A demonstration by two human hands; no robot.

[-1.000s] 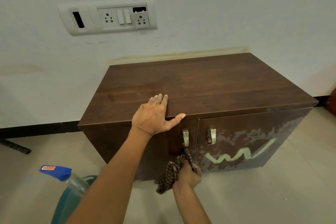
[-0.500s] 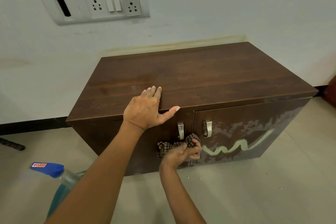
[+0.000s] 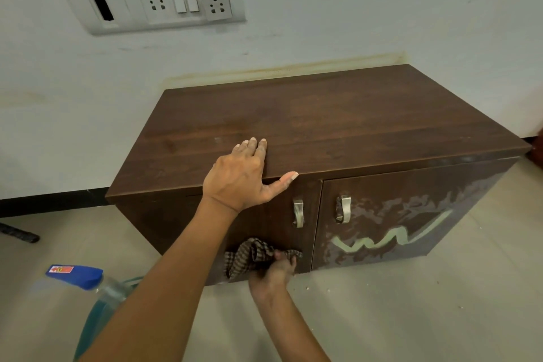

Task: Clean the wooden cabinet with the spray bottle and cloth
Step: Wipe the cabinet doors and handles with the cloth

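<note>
Two hands work at the wooden cabinet [image 3: 338, 120], which stands against the white wall and fills the middle of the view. The left hand [image 3: 241, 176] lies flat on the front edge of the cabinet top, its fingers straight and close together, its thumb spread out toward 3 o'clock along the edge. The right hand [image 3: 273, 270], at 6 o'clock from the left one, has its fingers curled round a bunched checked cloth [image 3: 249, 256] and holds it against the bottom of the left door. The cloth spills out toward 9 o'clock from the fist.

The left forearm crosses in front of the left door and hides much of it. It also covers part of the spray bottle [image 3: 97, 288], which stands on the floor [image 3: 411, 317] at 8 o'clock in the view, with a blue trigger head and blue liquid inside.

The metal left handle [image 3: 298, 213] is at 12 o'clock from the right hand, and the right handle [image 3: 344, 209] is just beside it at 3 o'clock. The right door [image 3: 426, 191] bears pale patchy smears and a light green zigzag streak [image 3: 390, 239].

A switch panel [image 3: 164, 3] with sockets is on the wall at 11 o'clock. A dark bar [image 3: 17, 233] lies on the floor at 9 o'clock, below the black skirting [image 3: 44, 200]. Small crumbs dot the floor near the cabinet's base.
</note>
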